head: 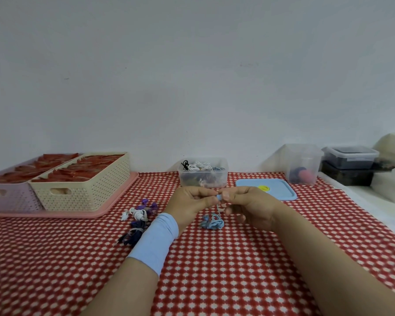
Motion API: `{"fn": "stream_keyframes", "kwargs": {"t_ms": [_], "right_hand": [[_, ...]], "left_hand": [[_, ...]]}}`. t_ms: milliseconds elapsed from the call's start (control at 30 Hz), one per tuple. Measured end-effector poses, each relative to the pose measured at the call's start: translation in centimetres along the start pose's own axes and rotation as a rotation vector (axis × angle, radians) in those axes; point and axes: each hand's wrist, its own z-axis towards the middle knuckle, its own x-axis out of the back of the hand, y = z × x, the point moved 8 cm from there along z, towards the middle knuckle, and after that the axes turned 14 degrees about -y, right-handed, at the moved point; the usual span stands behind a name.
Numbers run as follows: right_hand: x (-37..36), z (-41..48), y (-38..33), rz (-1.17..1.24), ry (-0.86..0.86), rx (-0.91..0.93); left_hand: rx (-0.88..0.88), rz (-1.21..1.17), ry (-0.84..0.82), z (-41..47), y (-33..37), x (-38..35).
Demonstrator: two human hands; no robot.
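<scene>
My left hand (192, 202) and my right hand (246, 205) meet above the red checked tablecloth (214, 270). Together they pinch a small light-blue piece (219, 197) at the end of a thin cord. The cord hangs down to a coiled light-blue earphone bundle (212, 221) lying on the cloth under the hands. To the left lie a white earphone bundle (137, 214), purple earbuds (149, 205) and a dark blue bundle (132, 234). A clear tub (203, 179) behind the hands holds several coiled cables.
A blue lid (281, 189) lies right of the tub. At back left, a cream basket (84, 185) and a lilac basket (7, 197) stand on a pink tray (114, 201). A clear container (302, 164) and stacked dark boxes (350, 165) stand at back right.
</scene>
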Motion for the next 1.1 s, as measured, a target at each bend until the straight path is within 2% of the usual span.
{"fn": "stream_keyframes", "kwargs": {"t_ms": [167, 600, 900, 1100], "right_hand": [[0.0, -0.4, -0.3, 0.013, -0.047, 0.006], [0.8, -0.1, 0.0, 0.006, 0.048, 0.018], [1.3, -0.5, -1.0, -0.236, 0.181, 0.091], [1.3, -0.4, -0.9, -0.234, 0.172, 0.079]], "left_hand": [[0.006, -0.025, -0.024, 0.1, 0.0, -0.3], [0.021, 0.051, 0.009, 0.1, 0.1, 0.2], [-0.010, 0.162, 0.028, 0.1, 0.5, 0.5], [-0.038, 0.242, 0.033, 0.1, 0.8, 0.3]]}}
